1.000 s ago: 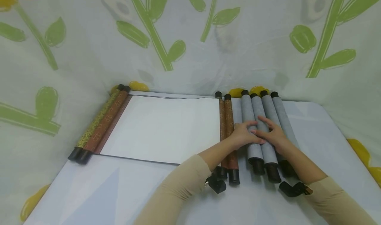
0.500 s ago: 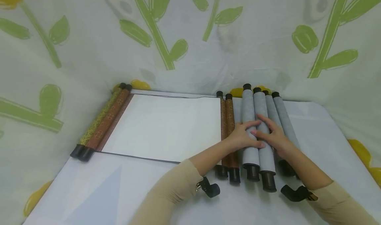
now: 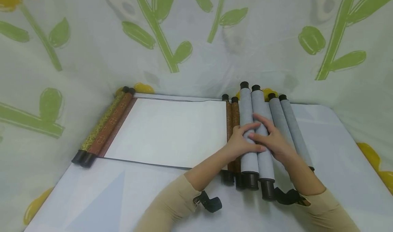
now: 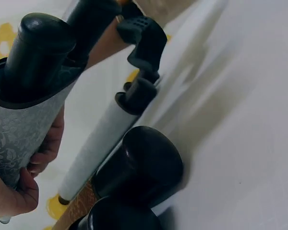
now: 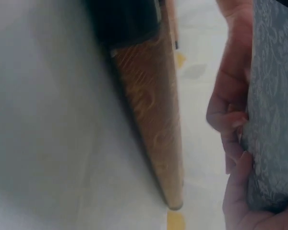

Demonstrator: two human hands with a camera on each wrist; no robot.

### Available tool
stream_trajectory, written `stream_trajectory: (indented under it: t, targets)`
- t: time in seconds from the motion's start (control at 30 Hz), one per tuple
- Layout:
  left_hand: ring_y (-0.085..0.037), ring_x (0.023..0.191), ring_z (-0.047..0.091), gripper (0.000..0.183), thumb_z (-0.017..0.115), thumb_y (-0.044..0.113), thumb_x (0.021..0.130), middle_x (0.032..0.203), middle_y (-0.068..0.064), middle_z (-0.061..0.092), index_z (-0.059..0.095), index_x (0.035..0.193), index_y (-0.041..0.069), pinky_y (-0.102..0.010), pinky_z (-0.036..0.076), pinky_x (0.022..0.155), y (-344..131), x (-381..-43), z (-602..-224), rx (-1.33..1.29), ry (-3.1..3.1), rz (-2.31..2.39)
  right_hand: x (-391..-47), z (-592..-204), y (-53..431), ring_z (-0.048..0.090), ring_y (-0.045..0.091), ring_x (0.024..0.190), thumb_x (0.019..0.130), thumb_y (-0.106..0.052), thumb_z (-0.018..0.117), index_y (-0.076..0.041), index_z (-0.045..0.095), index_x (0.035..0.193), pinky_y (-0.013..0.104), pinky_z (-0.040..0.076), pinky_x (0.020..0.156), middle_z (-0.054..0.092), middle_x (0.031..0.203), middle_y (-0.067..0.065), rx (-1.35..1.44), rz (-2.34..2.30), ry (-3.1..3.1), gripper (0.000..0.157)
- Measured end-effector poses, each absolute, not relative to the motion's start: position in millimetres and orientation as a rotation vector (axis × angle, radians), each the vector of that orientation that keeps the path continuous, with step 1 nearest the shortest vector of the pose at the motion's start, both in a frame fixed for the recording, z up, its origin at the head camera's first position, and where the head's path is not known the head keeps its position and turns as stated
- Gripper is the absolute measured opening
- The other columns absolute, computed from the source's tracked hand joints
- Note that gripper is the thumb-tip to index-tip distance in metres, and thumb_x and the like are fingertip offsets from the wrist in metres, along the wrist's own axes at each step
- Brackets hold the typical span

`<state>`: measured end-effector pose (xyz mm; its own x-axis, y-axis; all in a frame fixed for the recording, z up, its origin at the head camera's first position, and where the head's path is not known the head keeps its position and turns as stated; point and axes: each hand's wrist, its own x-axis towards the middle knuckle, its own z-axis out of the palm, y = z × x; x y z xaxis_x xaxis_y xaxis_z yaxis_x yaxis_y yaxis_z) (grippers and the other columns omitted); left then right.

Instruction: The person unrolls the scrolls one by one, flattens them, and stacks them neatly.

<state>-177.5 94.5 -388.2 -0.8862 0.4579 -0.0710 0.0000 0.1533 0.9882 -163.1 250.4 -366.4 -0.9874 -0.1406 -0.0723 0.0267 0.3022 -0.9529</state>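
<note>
A pair of grey patterned scroll rolls (image 3: 249, 165) with dark end knobs is held side by side between both hands, raised above the table. In the head view, my left hand (image 3: 241, 144) grips the left roll from its outer side, fingers and thumb reaching over the top. From the right, my right hand (image 3: 276, 144) grips the other roll, its fingertips meeting the left hand's. Beneath them, partly covered, lie brown patterned rolls (image 3: 228, 136). The left wrist view shows the held grey rolls (image 4: 19, 129) above other dark knobs; the right wrist view shows their floral fabric (image 5: 278, 96).
A white sheet (image 3: 167, 133) lies unrolled to the left, with yellow-green and brown rolls (image 3: 105, 126) at its far end. Two more grey rolls (image 3: 291, 122) rest on the table (image 3: 331, 150) to the right. Behind stands a leaf-patterned curtain (image 3: 255, 61).
Both hands have lifted the two nearer grey rolls and carried them left, over the brown rolls. A wider gap now separates them from the other grey pair, which stays in place.
</note>
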Motion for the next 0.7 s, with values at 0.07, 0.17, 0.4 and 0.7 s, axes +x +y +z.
stream_trajectory:
  t: [0.07, 0.17, 0.4, 0.7]
  targets:
    - [-0.020, 0.126, 0.034, 0.069, 0.083, 0.024, 0.071, 0.145, -0.006, 0.028, 0.053, 0.130, 0.044, -0.040, 0.038, 0.096, 89, -178, -388, 0.438, 2.086, 1.769, -166, -367, 245, 0.017, 0.035, 0.135, 0.086, -0.018, 0.069, -0.022, 0.022, 0.151, 0.050, 0.025, 0.103, 0.010, 0.157, 0.014, -0.122, -1.799, 2.384, 0.080]
    - [-0.020, 0.128, 0.032, 0.068, 0.082, 0.023, 0.073, 0.146, -0.007, 0.027, 0.052, 0.131, 0.044, -0.041, 0.037, 0.098, 79, -181, -387, 0.474, 2.075, 1.760, -170, -368, 237, 0.014, 0.035, 0.137, 0.085, -0.016, 0.070, -0.018, 0.022, 0.151, 0.053, 0.020, 0.106, 0.009, 0.157, 0.013, -0.144, -1.803, 2.384, 0.082]
    - [-0.012, 0.131, 0.033, 0.064, 0.078, 0.017, 0.077, 0.148, 0.002, 0.035, 0.053, 0.135, 0.029, -0.033, 0.033, 0.103, 60, -187, -384, 0.631, 2.020, 1.857, -174, -365, 227, 0.020, 0.034, 0.133, 0.082, -0.014, 0.073, -0.018, 0.023, 0.151, 0.048, 0.025, 0.103, 0.013, 0.156, 0.013, -0.168, -1.797, 2.391, 0.085]
    - [-0.018, 0.112, 0.047, 0.068, 0.075, 0.005, 0.075, 0.141, -0.003, 0.041, 0.052, 0.136, 0.024, -0.032, 0.048, 0.083, 44, -188, -377, 0.588, 1.929, 1.905, -176, -357, 227, 0.025, 0.036, 0.129, 0.084, -0.007, 0.068, -0.021, 0.016, 0.152, 0.034, 0.038, 0.093, 0.008, 0.154, 0.016, -0.236, -1.822, 2.235, 0.087]
